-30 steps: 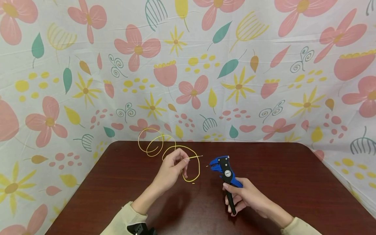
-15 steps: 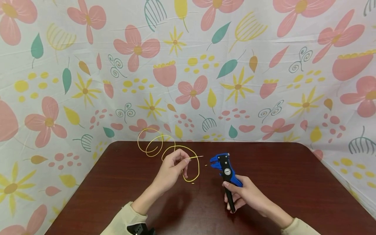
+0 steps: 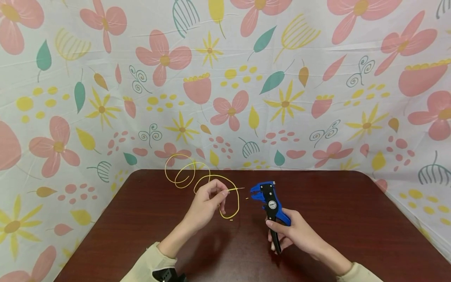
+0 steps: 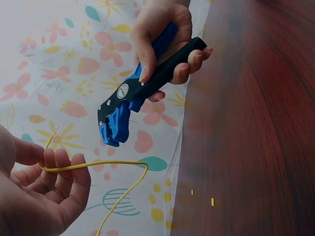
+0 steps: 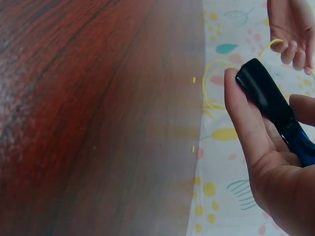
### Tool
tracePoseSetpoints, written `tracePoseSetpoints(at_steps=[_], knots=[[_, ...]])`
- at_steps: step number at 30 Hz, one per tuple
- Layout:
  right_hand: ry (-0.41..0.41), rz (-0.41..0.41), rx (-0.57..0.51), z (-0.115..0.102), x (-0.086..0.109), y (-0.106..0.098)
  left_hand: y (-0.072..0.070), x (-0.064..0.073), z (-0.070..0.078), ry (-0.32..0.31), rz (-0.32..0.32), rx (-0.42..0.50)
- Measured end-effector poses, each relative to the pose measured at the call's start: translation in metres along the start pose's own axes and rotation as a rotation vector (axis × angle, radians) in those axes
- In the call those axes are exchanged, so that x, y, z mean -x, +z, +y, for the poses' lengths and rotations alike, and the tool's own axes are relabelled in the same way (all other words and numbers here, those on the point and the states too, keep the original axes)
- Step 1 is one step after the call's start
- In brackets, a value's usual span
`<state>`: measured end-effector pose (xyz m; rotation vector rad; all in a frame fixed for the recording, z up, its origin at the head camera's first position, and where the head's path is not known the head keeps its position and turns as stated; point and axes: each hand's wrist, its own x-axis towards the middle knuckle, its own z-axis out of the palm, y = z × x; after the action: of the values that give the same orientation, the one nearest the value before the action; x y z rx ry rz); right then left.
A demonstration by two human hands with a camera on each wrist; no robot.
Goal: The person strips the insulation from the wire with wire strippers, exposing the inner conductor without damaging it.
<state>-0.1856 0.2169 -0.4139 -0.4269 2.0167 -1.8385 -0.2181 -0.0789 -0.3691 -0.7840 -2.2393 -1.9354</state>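
Observation:
Between thumb and fingers, my left hand (image 3: 206,201) pinches a yellow wire (image 3: 239,205) near one end. A thin bare tip (image 3: 241,188) points right, out past the insulation. The rest of the wire curls in loose loops behind and below the hand. My right hand (image 3: 297,231) grips a blue and black wire stripper (image 3: 272,196) by its handles. The stripper's head faces left toward the wire tip, apart from it, with a gap between its jaws. In the left wrist view, the wire (image 4: 108,162) runs across the left fingers, and the stripper (image 4: 123,96) hangs head down.
Two small yellow bits (image 3: 247,198) (image 3: 231,220) lie on the dark red-brown table (image 3: 141,227). A floral cloth (image 3: 229,78) hangs behind the table's far edge. A dark device (image 3: 167,274) is strapped at the left wrist.
The wire stripper has risen slightly and its head has tipped up, with the gap between its jaws plainer to see. The left hand and wire have barely moved.

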Motion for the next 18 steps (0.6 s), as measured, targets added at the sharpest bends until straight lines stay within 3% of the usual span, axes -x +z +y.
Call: tracePoseSetpoints(at_steps=[18], knots=[[-0.071,0.027,-0.043,-0.0082,0.0020,0.0014,0.0005,0.0000,0.0006,-0.002,0.000,-0.008]])
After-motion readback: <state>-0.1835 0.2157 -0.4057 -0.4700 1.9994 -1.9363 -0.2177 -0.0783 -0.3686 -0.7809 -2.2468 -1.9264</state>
